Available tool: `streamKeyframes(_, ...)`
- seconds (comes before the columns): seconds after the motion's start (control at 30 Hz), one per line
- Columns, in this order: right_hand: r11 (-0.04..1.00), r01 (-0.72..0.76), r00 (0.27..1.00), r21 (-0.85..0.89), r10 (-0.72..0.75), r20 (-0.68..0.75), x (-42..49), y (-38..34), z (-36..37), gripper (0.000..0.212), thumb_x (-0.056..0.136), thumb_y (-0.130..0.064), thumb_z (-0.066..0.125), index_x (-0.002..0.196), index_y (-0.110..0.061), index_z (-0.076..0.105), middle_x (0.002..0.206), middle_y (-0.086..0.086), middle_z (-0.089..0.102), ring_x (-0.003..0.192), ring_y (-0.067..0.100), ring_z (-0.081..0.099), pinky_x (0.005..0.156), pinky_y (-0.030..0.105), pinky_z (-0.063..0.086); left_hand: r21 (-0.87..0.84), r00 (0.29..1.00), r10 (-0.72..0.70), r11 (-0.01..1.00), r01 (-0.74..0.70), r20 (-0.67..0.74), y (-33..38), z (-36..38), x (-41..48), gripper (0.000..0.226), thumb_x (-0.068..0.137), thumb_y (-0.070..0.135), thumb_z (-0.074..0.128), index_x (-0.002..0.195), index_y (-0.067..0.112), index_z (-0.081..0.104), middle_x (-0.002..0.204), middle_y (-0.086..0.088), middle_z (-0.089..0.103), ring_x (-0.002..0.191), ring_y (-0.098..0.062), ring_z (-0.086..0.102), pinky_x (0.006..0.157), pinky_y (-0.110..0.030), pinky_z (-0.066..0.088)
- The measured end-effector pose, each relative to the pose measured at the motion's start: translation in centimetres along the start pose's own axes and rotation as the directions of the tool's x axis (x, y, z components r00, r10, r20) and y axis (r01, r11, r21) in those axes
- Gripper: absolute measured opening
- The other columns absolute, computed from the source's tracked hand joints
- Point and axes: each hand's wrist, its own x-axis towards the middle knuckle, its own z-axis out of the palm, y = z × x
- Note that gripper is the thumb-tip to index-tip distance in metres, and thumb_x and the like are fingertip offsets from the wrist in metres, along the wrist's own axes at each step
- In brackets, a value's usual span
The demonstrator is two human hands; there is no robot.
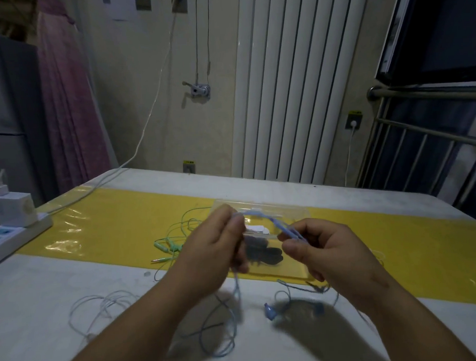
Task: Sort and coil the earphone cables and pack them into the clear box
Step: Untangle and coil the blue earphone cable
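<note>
My left hand (216, 246) and my right hand (324, 247) are raised above the table and pinch a blue earphone cable (271, 219) that arcs between them. The rest of that cable hangs down in loose loops (227, 331) onto the white tabletop, with its earbuds (270, 311) lying near my right forearm. Behind my hands lies the clear box (293, 213), open, holding a dark coiled cable (264, 254) and a white piece. A green earphone cable (170, 244) lies tangled left of the box. A white cable (100, 309) sprawls at the near left.
A yellow plastic-covered strip (118, 221) crosses the white table (46, 311). A white power strip (13, 233) with a charger sits at the left edge. A radiator (295, 82) and a metal rail (420, 134) stand behind the table.
</note>
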Motion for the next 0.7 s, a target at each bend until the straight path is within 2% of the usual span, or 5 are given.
streamKeyframes(0.13,0.991,-0.038,0.999,-0.125,0.035,-0.028,0.2,0.3,-1.2,0.023,0.094,-0.016,0.056,0.076,-0.004,0.064,0.045,0.003,0.041,0.04,0.018,0.037,0.043,0.025,0.033,-0.204,0.978,-0.078,0.978,0.038,-0.194,0.4,-1.0,0.6,0.03,0.1,0.021,0.044,0.071,0.017,0.052,0.043,0.006,0.034,0.037,-0.011,0.03,0.041,-0.021,0.028)
streamKeyframes(0.27,0.925,-0.029,0.999,-0.378,0.009,-0.053,0.4,0.4,-1.7,0.037,0.092,-0.039,0.056,0.064,-0.016,0.058,0.042,-0.01,0.033,0.041,0.007,0.03,0.046,0.023,0.028,-0.161,0.962,-0.074,0.986,0.032,-0.262,0.2,-1.8,1.0,0.026,0.096,0.025,0.051,0.074,0.01,0.054,0.043,0.011,0.032,0.04,-0.006,0.024,0.047,-0.023,0.021)
streamKeyframes(0.37,0.994,-0.092,0.993,-0.059,0.087,-0.085,0.5,0.3,-2.0,0.03,0.087,-0.028,0.059,0.062,-0.012,0.055,0.049,-0.006,0.028,0.046,0.011,0.022,0.045,0.024,0.019,-0.118,0.972,-0.057,0.993,0.031,-0.227,0.0,-2.3,1.0,0.023,0.087,0.018,0.065,0.071,0.008,0.053,0.045,0.012,0.035,0.039,-0.004,0.027,0.042,-0.021,0.024)
streamKeyframes(0.5,0.969,-0.027,0.98,0.244,0.074,-0.182,0.7,0.2,-1.9,0.027,0.099,-0.011,0.04,0.075,-0.006,0.053,0.054,-0.002,0.028,0.046,0.013,0.024,0.042,0.022,0.026,0.092,0.991,-0.084,0.991,0.094,-0.107,-0.3,-2.2,0.7,0.013,0.085,0.01,0.067,0.073,0.011,0.063,0.046,0.012,0.048,0.041,-0.003,0.04,0.046,-0.024,0.033)
streamKeyframes(0.7,0.999,-0.029,0.957,-0.029,0.019,-0.289,0.5,0.0,-1.7,0.026,0.102,-0.024,0.042,0.089,-0.015,0.061,0.051,-0.004,0.033,0.047,0.014,0.031,0.045,0.03,0.037,0.654,1.0,-0.018,0.756,0.017,-0.004,-1.0,-2.5,0.9,0.031,0.091,0.04,0.053,0.066,0.022,0.058,0.072,0.007,0.054,0.079,-0.017,0.05,0.074,-0.036,0.041)
